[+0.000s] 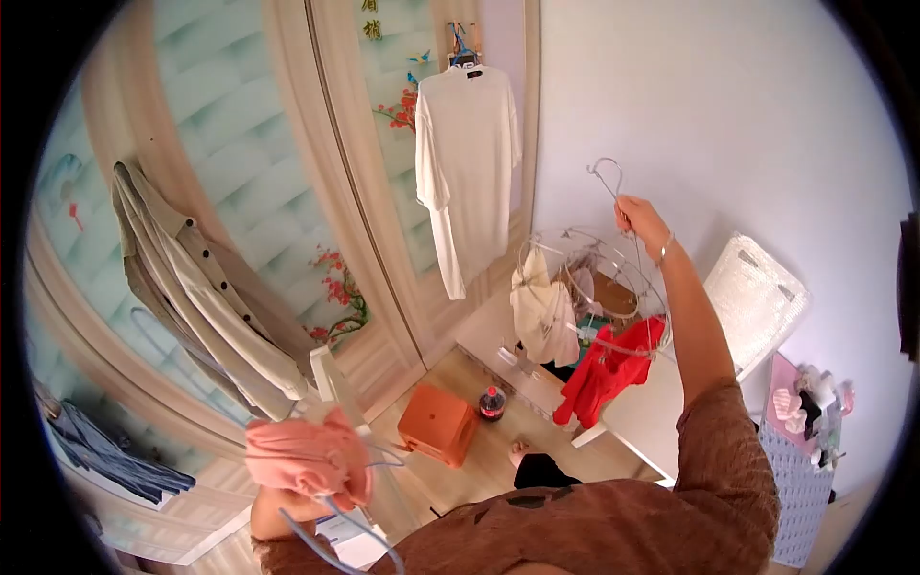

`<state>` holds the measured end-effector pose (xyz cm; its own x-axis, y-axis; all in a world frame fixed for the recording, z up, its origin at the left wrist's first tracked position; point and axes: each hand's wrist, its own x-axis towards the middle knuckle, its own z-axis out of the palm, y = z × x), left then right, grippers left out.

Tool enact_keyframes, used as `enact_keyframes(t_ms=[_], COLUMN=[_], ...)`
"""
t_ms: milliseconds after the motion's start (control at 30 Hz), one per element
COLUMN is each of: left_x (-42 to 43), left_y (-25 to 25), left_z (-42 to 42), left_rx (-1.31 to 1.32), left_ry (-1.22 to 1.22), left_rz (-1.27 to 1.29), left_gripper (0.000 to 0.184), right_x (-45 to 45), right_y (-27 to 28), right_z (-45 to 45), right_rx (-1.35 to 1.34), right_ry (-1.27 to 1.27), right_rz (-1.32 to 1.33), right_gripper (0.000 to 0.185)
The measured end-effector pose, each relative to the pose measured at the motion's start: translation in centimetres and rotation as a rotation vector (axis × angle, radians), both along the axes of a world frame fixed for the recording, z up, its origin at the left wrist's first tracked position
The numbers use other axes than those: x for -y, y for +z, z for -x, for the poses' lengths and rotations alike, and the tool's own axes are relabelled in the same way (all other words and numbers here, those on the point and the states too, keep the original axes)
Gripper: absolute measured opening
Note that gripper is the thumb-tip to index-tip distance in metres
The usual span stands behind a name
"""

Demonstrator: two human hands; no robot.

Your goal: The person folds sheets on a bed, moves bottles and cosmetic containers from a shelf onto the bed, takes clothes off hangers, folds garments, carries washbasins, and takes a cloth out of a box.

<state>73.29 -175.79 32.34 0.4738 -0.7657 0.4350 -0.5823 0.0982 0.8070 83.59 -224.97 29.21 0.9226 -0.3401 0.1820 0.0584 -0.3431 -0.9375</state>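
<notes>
Up at the right, my right hand (642,220) is closed around the stem of a round metal clip hanger (618,273), just below its hook. From the hanger's ring hang a red garment (613,369) and a cream cloth (541,307); paler pieces behind them are hard to make out. My left hand (280,505) is raised at the lower left, closed on a bunched pink garment (307,455) that hides most of its fingers. A light blue-grey clothes hanger (369,548) shows below and beside the pink garment.
A white long-sleeved top (470,163) and a beige coat (196,278) hang along the sliding doors. An orange stool (438,425) and a cola bottle (492,403) stand on the floor. At right are a white table (637,422) and a pegboard (795,489) with small items.
</notes>
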Motion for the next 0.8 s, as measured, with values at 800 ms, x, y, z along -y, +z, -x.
enact_keyframes(t_ms=[800], left_x=[17.1], left_y=[0.4], left_z=[-22.1], left_rx=[-0.213], left_ry=[0.309], left_rz=[0.165], left_gripper=[0.027], right_x=[11.2], right_y=[19.9], right_z=[-45.8], right_rx=[-0.165], right_ry=[0.223], right_rz=[0.536], right_gripper=[0.019])
